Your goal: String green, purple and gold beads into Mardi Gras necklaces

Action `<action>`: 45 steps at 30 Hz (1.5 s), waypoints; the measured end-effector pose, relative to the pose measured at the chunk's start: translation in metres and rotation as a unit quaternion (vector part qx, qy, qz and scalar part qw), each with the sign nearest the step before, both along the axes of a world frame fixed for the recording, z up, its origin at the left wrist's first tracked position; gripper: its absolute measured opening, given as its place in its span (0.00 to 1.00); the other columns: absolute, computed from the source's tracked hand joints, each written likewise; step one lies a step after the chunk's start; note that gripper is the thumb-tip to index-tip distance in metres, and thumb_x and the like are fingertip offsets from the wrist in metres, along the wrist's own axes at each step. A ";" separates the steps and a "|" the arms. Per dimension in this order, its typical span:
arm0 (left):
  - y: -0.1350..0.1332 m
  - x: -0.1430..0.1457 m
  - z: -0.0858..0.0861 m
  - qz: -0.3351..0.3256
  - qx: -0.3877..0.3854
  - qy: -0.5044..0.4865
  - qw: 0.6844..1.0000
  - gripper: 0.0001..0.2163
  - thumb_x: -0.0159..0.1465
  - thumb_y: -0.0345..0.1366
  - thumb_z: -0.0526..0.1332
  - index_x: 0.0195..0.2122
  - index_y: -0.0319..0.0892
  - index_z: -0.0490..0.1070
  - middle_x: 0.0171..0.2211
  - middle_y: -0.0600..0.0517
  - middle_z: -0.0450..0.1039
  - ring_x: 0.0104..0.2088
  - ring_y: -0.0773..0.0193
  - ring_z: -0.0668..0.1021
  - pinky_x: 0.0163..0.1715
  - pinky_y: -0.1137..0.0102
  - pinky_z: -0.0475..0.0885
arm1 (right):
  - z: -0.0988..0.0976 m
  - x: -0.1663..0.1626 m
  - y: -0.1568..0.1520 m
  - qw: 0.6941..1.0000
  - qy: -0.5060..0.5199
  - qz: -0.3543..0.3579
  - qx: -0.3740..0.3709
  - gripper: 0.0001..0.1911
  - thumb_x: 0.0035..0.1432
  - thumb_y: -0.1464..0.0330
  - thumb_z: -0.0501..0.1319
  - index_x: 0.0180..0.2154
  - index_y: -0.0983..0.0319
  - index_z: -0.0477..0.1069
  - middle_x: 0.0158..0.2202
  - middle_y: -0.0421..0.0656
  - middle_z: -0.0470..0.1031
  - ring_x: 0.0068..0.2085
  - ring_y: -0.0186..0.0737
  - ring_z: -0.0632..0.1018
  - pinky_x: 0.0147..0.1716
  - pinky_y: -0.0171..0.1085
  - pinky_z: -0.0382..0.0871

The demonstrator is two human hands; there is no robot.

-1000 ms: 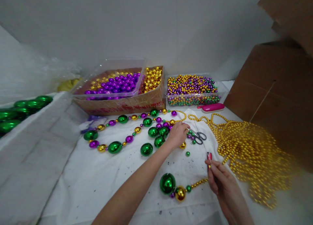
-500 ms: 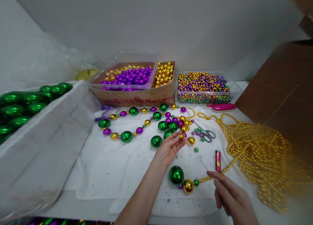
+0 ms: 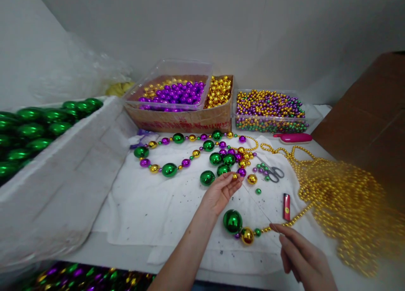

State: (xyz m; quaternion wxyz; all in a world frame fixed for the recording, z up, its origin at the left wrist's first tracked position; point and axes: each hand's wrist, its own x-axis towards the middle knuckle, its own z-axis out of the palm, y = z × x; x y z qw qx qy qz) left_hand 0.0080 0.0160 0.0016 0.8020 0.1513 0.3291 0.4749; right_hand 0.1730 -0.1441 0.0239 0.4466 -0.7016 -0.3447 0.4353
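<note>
My left hand (image 3: 221,191) is raised over the white cloth (image 3: 152,206), its fingertips pinching a small gold bead (image 3: 234,176). My right hand (image 3: 300,257) pinches the near end of a thin needle (image 3: 257,204), which points toward that bead. Below them lies a short strand: a large green ball (image 3: 232,221), a gold ball (image 3: 247,235) and a small green bead, joined to a gold bead chain. A red lighter (image 3: 286,207) lies just right of the needle. Loose green, gold and purple beads (image 3: 228,160) sit behind my left hand.
A finished bead necklace (image 3: 169,169) loops across the cloth. Scissors (image 3: 274,172) and a pink tool (image 3: 292,137) lie behind. Boxes of purple and gold balls (image 3: 180,92) and small mixed beads (image 3: 268,107) line the back. Gold chains (image 3: 341,194) are heaped right; green balls (image 3: 34,130) fill a white box at left.
My left hand left the bead pile and lifted a small gold bead toward the needle. The red lighter now lies on the cloth, away from my right hand. The camera view shifted left and down.
</note>
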 end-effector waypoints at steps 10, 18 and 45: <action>-0.001 -0.006 -0.002 -0.017 0.022 0.015 0.999 0.03 0.60 0.25 0.60 0.35 0.35 0.71 0.36 0.46 0.77 0.39 0.60 0.81 0.41 0.70 0.75 | -0.004 -0.004 0.005 1.000 0.013 0.001 -0.013 0.28 0.51 0.49 0.60 0.42 0.64 0.78 0.13 0.36 0.60 0.17 0.32 0.62 0.18 0.32 0.54; -0.011 0.006 0.003 -0.088 0.069 0.052 0.992 0.08 0.57 0.29 0.65 0.38 0.36 0.71 0.35 0.47 0.76 0.35 0.63 0.80 0.37 0.71 0.75 | -0.020 -0.004 0.013 0.996 0.077 0.047 0.000 0.21 0.56 0.51 0.59 0.38 0.62 0.72 0.16 0.35 0.62 0.18 0.29 0.59 0.18 0.30 0.49; -0.017 -0.005 -0.008 -0.094 0.118 0.309 0.939 0.12 0.56 0.41 0.65 0.35 0.38 0.72 0.38 0.48 0.75 0.33 0.67 0.76 0.34 0.72 0.71 | -0.053 0.030 0.007 0.953 0.284 -0.098 0.033 0.17 0.52 0.57 0.65 0.38 0.63 0.71 0.17 0.33 0.62 0.17 0.25 0.57 0.15 0.27 0.45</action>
